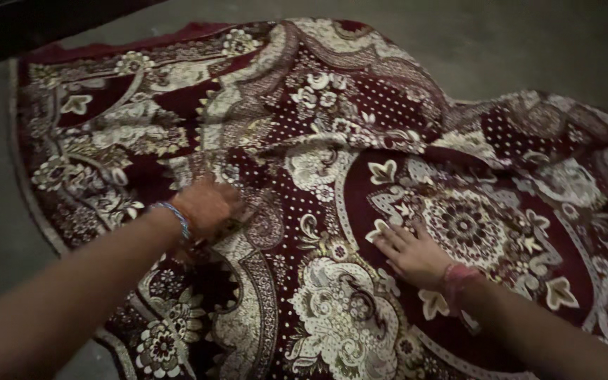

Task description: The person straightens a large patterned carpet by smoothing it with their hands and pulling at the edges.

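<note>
Floor: grey, bare concrete floor (543, 49), dimly lit, showing along the top, the right corner and the left edge of the view.
Dark edge: a black band of something solid (29, 24) crosses the top left corner; what it belongs to cannot be told.
Rug: a large maroon woven rug with cream and gold floral and paisley patterning (332, 141) lies spread on the floor and fills most of the view. It is not flat: raised folds run across the upper middle and the right side, and its pale border curves along the left edge.
Medallion: a round cream flower motif (462, 225) sits in the dark red oval field of the rug, just beside the right hand's fingertips.
Left hand: the left hand (205, 207) reaches in from the lower left, fingers curled down into the rug near a ridge of cloth. It seems to bunch the fabric, but whether it truly grips a fold cannot be told.
Right hand: the right hand (409, 253) lies palm down and flat on the rug, fingers spread and straight, holding nothing.
Blue band: a thin blue bracelet (176, 217) circles the left wrist.
Pink band: a pink thread band (455, 278) wraps the right wrist.
</note>
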